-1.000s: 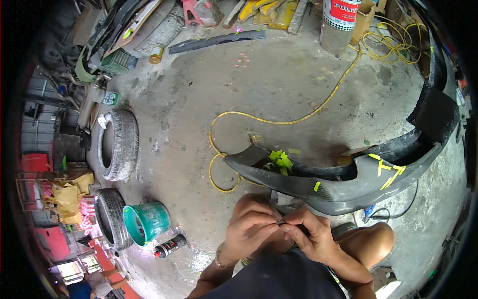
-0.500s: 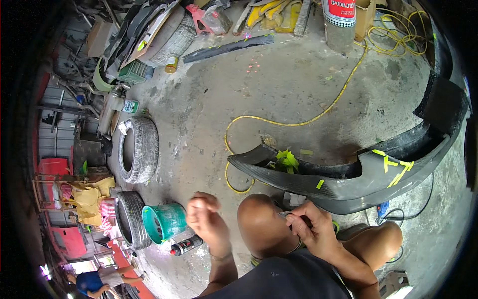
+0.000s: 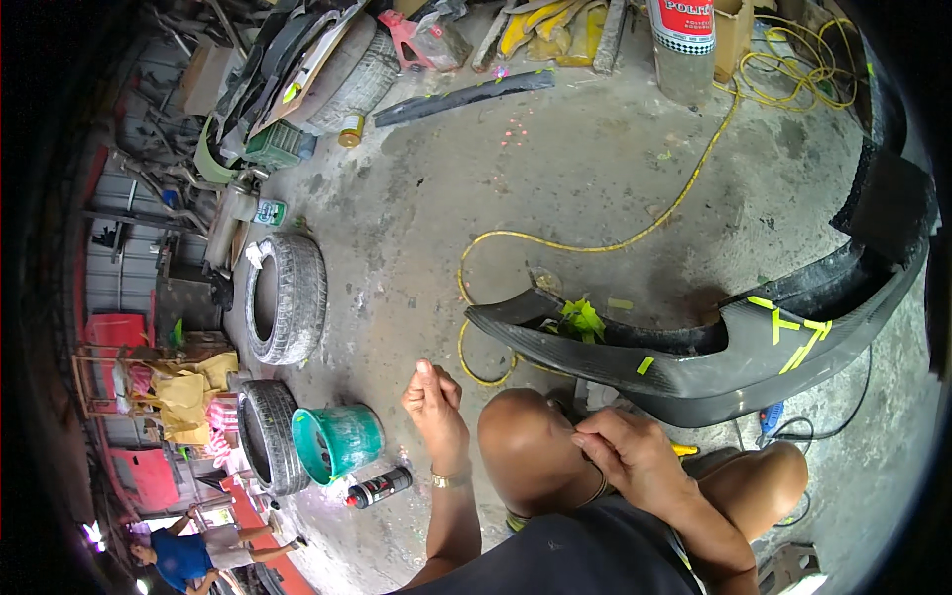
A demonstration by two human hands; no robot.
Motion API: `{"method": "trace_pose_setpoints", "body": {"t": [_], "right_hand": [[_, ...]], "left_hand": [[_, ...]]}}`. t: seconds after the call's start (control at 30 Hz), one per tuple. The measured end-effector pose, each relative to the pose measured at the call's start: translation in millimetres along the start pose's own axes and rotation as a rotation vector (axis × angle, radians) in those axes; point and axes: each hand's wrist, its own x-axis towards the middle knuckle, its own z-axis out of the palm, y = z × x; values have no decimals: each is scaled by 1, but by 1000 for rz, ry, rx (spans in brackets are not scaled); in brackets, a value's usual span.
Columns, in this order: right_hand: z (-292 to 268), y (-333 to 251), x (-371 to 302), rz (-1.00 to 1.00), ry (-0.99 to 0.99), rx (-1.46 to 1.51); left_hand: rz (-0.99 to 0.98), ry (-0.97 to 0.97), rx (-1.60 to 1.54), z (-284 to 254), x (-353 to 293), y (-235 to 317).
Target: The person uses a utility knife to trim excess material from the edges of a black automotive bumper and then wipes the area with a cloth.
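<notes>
My left hand [image 3: 433, 409] is raised beside my bent knee, thumb pressed on curled fingers. Whatever it may hold is hidden. Over the knee, the fingertips of my right hand [image 3: 640, 458] are pinched together, with a thin, small bit barely showing at their tips; its kind is unclear. Just beyond the right hand lies a dark grey car bumper [image 3: 684, 385] on the floor, curving away to the right. Strips of yellow-green tape [image 3: 783, 324] stick to its outer face, and a crumpled wad of similar tape [image 3: 582, 321] sits at its near-left end.
A teal bucket [image 3: 362, 436] and a black bottle with a red cap [image 3: 383, 487] stand left of my left hand. Two tires [image 3: 304, 297] lie farther left. A yellow hose [image 3: 635, 241] winds across the concrete floor. Another person [image 3: 178, 557] is at the lower left.
My left hand has risen slightly and moved right, its fingers now steadier. My right hand stays pinched, tilted more downward; the small silvery bit at its fingertips shows less. The whole view has shifted slightly.
</notes>
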Motion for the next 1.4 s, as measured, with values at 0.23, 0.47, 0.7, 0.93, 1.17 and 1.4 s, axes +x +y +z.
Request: {"method": "trace_pose_setpoints", "body": {"t": [0.23,0.47,0.7,0.93,1.17,1.4], "right_hand": [[-18,-1,32,-19,201,-217],[-20,6,71,-22,74,-255],[-17,-1,87,-20,-29,-318],[-15,-5,90,-49,-50,-393],[-14,-14,91,-44,-84,-483],[12,-16,81,135,151,-247]], "left_hand": [[-27,-79,385,67,28,5],[-213,-248,87,76,37,1],[-196,-278,102,69,40,-3],[-183,-284,95,67,41,-9],[-179,-278,95,67,40,-11],[-180,-278,116,66,41,-11]]}}
